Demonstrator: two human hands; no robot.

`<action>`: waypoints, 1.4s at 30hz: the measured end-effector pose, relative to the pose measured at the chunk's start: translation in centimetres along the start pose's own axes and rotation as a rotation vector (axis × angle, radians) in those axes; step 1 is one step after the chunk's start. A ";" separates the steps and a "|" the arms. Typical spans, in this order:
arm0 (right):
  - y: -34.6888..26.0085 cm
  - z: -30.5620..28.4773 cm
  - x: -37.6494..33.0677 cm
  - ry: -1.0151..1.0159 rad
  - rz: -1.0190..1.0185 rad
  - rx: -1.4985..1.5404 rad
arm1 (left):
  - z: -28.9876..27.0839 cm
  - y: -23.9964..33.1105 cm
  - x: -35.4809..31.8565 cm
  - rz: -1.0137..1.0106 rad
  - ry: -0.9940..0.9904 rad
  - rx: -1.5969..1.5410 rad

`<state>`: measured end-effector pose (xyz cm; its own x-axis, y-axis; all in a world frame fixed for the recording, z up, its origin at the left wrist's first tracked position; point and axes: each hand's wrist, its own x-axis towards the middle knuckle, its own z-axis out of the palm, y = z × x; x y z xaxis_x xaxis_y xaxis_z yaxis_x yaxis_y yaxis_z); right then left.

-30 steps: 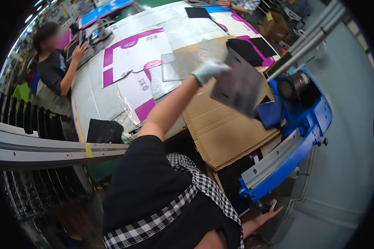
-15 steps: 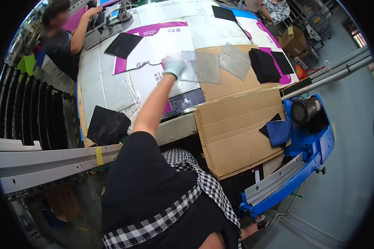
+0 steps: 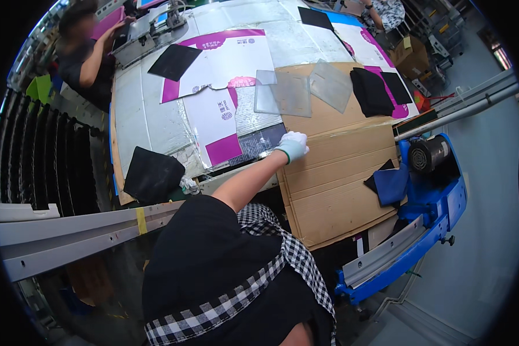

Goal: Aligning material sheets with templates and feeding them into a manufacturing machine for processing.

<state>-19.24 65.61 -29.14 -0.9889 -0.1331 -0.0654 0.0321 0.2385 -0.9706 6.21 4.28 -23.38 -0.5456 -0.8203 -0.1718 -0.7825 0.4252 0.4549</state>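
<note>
My left hand [image 3: 293, 145], in a white glove, rests on the brown cardboard sheet [image 3: 334, 173] at its upper left corner, right beside a dark glossy sheet [image 3: 258, 144]. The hand holds nothing that I can see. Farther up the table lie clear plastic sheets [image 3: 285, 95], with another one [image 3: 330, 85] to their right. My bare left forearm reaches out from a black sleeve. My right hand is out of sight.
White and magenta flattened cartons [image 3: 225, 63] cover the table. Black fabric pieces lie at the left edge [image 3: 153, 176], far left [image 3: 174, 60] and right [image 3: 370, 92]. A blue machine [image 3: 429, 190] stands on the right. Another person [image 3: 83, 52] works at the far left.
My left hand carried a grey sheet from the right, put it down by the clear sheets, then drew back toward me onto the cardboard's corner.
</note>
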 end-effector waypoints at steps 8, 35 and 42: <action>0.8 -0.9 -6.9 0.149 0.034 -0.094 | 1.6 1.3 3.9 0.151 -0.083 0.007; -6.7 5.6 -21.1 0.453 0.446 -0.695 | 9.9 13.0 41.7 0.627 0.497 0.162; -6.8 7.6 -24.4 0.368 0.598 -0.786 | 8.5 13.4 44.2 0.422 0.058 0.045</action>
<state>5.78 59.95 -22.74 -0.8303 0.4807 -0.2820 0.5564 0.7430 -0.3719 -30.89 -23.06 -32.29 -0.8042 -0.5900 0.0711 -0.5069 0.7435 0.4363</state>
